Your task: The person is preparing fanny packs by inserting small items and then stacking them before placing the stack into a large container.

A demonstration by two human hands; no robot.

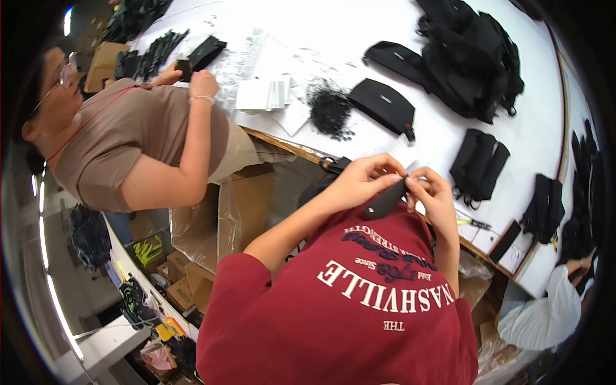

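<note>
In front of my chest, both hands come together over a flat dark pouch-like piece [386, 201] with rounded edges and a small pale spot near its lower end. My left hand [362, 178] pinches its upper end between thumb and fingers. From the other side, my right hand [434, 192] closes its thumb and fingers on the same end; anything small between the fingertips is hidden. Just beyond my fingers, a white paper slip [404, 153] lies at the table's edge. Past it sits a black zip pouch [383, 106], beside a heap of thin black cords [329, 109].
A large pile of black pouches [475, 61] covers the far right of the white table [308, 25]. More black pouches [480, 165] lie to my right. White cards [262, 95] are stacked at left. A co-worker [147, 135] stands on my left, near an open carton [240, 208].
</note>
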